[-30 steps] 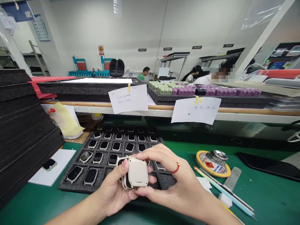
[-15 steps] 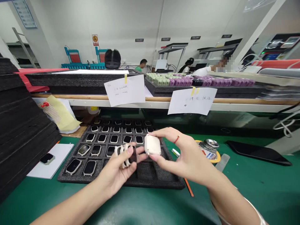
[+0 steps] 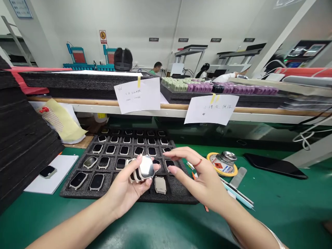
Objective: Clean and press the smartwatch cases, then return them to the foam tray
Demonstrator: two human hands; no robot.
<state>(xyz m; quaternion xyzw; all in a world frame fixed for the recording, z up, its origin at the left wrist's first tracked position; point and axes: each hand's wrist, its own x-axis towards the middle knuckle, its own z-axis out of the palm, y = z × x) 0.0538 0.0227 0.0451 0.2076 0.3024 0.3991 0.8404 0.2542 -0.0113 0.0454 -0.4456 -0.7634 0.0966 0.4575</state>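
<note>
Several pale watch cases are stacked in my left hand [image 3: 129,186], pinched between thumb and fingers; the front one [image 3: 146,167] has a shiny face. My right hand [image 3: 199,169] hovers to the right of them, thumb and fingers apart, holding nothing. Beneath both hands lies a black foam tray [image 3: 77,194] with rows of watch cases in square compartments, most with dark screens up. One case [image 3: 160,185] rests in a front-row compartment with its pale side up, between my hands. Part of the tray is hidden behind my hands.
On the right are a glass jar [image 3: 226,162] with a metal lid, pens [image 3: 240,195] and a black tablet-like slab [image 3: 275,166]. To the left, a watch [image 3: 48,171] lies on white paper [image 3: 58,173] beside stacked black foam [image 3: 23,138]. A shelf [image 3: 171,111] crosses behind; people sit beyond.
The pale case that my right hand held now lies in the tray, and that hand has opened. The front case in my left hand now shows a shiny face. The view has shifted slightly.
</note>
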